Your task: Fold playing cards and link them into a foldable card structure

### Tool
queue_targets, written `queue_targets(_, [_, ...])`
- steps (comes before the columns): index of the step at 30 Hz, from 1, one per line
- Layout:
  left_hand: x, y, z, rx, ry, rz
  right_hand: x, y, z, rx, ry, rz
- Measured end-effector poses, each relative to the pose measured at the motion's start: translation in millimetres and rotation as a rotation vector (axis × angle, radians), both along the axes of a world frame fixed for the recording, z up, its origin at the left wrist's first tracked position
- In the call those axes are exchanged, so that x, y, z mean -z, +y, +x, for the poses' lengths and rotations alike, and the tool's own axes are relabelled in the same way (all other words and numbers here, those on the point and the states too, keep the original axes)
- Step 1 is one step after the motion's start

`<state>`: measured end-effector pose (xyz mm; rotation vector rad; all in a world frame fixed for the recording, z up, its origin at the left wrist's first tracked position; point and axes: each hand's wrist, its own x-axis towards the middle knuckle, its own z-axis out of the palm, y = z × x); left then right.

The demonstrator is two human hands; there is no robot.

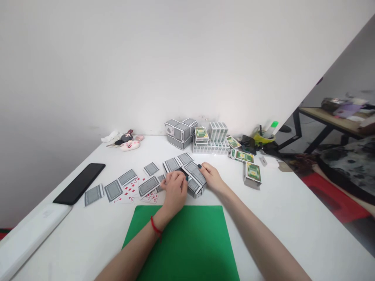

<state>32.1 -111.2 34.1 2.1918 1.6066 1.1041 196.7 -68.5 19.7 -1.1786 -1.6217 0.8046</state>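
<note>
A small block built from grey-backed playing cards (195, 177) sits on the white table (287, 218) just beyond a green mat (187, 242). My left hand (175, 190), with a red string at the wrist, has its fingers curled against the block's left side. My right hand (211, 177) grips the block's right end, fingers bent over its top. Loose cards (125, 186), some face up with red pips, lie spread to the left of my hands.
A black phone (79, 183) and a white bar (26, 236) lie at the left. Finished card cubes (180, 132), stacked card packs (212, 139) and loose green packs (252, 171) stand at the back. Small pink trinkets (129, 143) sit near the wall.
</note>
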Motion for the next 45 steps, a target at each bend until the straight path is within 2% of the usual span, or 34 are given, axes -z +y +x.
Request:
queue_targets(7, [4.3, 1, -3, 0.010, 0.005, 0.029, 2.1, -1, -3, 0.031, -0.055, 0.041])
queue_targets(12, [1.4, -6, -18, 0.126, 0.131, 0.122, 6.3, -3, -2, 0.085, 0.006, 0.005])
queue_targets(16, [6.0, -1, -23, 0.212, 0.220, 0.148, 7.4, -5, -3, 0.084, 0.063, -0.057])
queue_targets(22, [20.1, 7, -16, 0.254, 0.083, 0.069, 6.8, -7, -8, 0.089, 0.087, -0.063])
queue_targets(26, [22.1, 5, -13, 0.302, 0.036, 0.062, 5.7, -8, -10, 0.064, 0.068, -0.051])
queue_targets(30, [18.9, 4, -17, 0.279, 0.014, 0.121, 7.8, -7, -7, 0.054, 0.080, -0.064])
queue_targets(37, [13.4, 5, -33, 0.113, 0.093, 0.307, 7.7, -3, 1, 0.008, 0.080, -0.047])
queue_targets(40, [14.5, 7, -32, 0.168, 0.037, 0.244, 4.5, -4, 2, 0.005, 0.032, 0.000])
queue_targets(45, [16.8, 14, -29, 0.309, -0.123, 0.008, 1.1, -6, -2, -0.006, -0.031, 0.010])
